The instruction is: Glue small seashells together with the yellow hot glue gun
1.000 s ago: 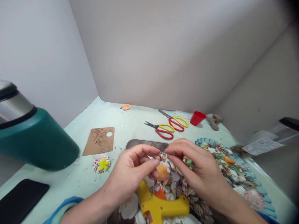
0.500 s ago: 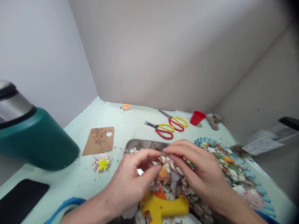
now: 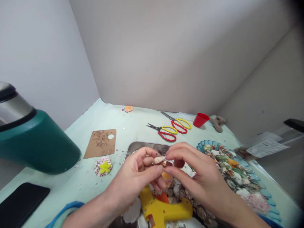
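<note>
My left hand (image 3: 140,174) pinches a small pale-and-brown spiral seashell (image 3: 159,160) between thumb and fingers, above the metal tray (image 3: 136,145). From the right, the thumb and forefinger of my right hand (image 3: 197,171) close on the shell's other end; a darker shell bit shows just under it. Below both hands, a yellow hot glue gun (image 3: 166,211) with an orange part at its front lies on a heap of mixed seashells (image 3: 177,191) in the tray. Part of the heap is hidden by my hands.
A blue scalloped dish (image 3: 261,186) of shells stands at right. Two scissors (image 3: 167,136) and a red cup (image 3: 200,120) lie behind. At left are a green bottle (image 3: 40,142), a phone (image 3: 22,204), brown card (image 3: 101,144) and a shell disc with a yellow star (image 3: 104,166).
Both hands have turned at the fingertips, bringing the small spiral shell into plain view between them. The fingers of my right hand have spread a little from their earlier bunched pose.
</note>
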Demonstrator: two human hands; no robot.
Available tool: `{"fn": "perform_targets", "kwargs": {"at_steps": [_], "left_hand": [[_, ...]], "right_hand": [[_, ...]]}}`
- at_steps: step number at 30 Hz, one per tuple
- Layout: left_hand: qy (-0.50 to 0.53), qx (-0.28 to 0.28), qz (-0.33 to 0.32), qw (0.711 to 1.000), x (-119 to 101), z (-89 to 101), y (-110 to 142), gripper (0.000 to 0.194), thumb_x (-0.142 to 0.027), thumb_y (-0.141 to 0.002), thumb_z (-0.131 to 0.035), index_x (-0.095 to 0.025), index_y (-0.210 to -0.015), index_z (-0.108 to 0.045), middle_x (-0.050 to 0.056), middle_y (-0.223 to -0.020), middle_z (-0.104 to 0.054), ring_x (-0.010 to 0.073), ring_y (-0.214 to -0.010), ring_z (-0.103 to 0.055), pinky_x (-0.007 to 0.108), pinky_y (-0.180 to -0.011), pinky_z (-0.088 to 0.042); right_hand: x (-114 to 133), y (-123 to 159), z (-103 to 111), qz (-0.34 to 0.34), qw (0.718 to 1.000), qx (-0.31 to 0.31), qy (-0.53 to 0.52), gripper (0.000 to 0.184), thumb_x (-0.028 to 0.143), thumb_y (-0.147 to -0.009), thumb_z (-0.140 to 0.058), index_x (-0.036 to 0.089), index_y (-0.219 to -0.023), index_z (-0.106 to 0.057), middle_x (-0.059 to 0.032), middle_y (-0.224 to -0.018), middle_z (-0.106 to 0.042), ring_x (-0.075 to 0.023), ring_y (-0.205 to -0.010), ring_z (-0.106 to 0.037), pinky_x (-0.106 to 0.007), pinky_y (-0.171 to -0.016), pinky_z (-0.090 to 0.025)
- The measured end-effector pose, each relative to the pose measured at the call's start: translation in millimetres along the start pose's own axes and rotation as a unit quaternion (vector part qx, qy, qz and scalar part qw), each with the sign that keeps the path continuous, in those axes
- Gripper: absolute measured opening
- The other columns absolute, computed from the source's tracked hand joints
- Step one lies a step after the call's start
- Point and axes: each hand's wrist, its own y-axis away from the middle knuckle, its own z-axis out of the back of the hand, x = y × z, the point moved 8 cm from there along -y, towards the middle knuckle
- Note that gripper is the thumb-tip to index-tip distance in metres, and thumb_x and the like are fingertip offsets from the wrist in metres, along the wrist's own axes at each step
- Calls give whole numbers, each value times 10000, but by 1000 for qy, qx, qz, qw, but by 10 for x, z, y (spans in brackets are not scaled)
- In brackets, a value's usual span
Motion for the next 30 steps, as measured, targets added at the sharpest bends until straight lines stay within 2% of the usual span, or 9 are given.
{"fn": "perform_targets", "kwargs": {"at_steps": [10, 16, 23, 30], "left_hand": [[-2, -1, 1, 1000, -17, -7, 6, 264, -302, -803, -647, -158, -956, -487, 15, -669, -666, 124, -594, -629, 221, -565, -478], [-25, -12, 13, 1000, 13, 21, 4, 281, -396, -844, -582, -144, -960, -540, 46, -643, -685, 129, -590, -624, 233, -589, -473], [35, -17, 21, 999, 33, 27, -5, 261, -392, -844, -582, -140, -913, -586, 28, -603, -651, 106, -526, -575, 221, -558, -456], [20, -21, 28, 999, 67, 37, -15, 280, -399, -823, -607, -136, -920, -601, 37, -599, -660, 113, -529, -585, 217, -548, -448]], "right_hand": [[38, -2, 37, 13, 1000, -15, 7, 112, 102, -871, -529, 180, -935, -578, -45, -921, -572, -145, -800, -575, -272, -691, -462], [51, -4, 45, 21, 1000, -14, 11, 108, 101, -872, -530, 176, -924, -589, -49, -919, -576, -145, -808, -578, -275, -700, -470], [60, -6, 46, 20, 999, -21, 16, 114, 107, -873, -529, 191, -922, -588, -47, -903, -589, -154, -803, -579, -284, -686, -477], [31, -11, 65, 22, 999, -32, 9, 132, 90, -871, -505, 191, -894, -586, -46, -873, -597, -164, -818, -585, -295, -715, -478]]}}
